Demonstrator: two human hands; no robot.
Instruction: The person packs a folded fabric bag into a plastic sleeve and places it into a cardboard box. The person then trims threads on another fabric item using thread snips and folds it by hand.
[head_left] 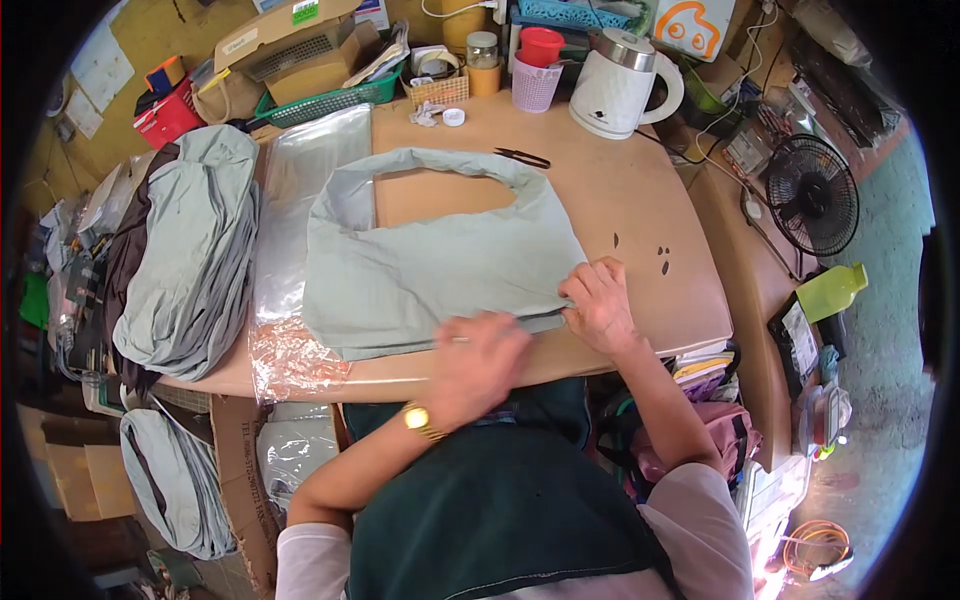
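A pale grey-green cloth bag (pixel 440 265) lies flat on the brown table (pixel 640 190), its wide strap loop toward the back. My right hand (pixel 598 300) is closed on the bag's lower right corner, fingers pinching the cloth. Blurred by motion, my left hand (pixel 480 362) is at the bag's bottom edge near the table's front; its fingers are smeared and I cannot tell if they hold anything. Under the bag's left part lies clear plastic wrapping (pixel 300 190). Black thread snips (pixel 523 158) rest just behind the strap.
Stacked grey-green cloth bags (pixel 190 250) lie at the left. Along the back stand a green basket (pixel 330 103), a pink cup (pixel 536 85) and a white kettle (pixel 612 90). A black fan (pixel 812 195) is at the right. More bags (pixel 178 480) hang below left.
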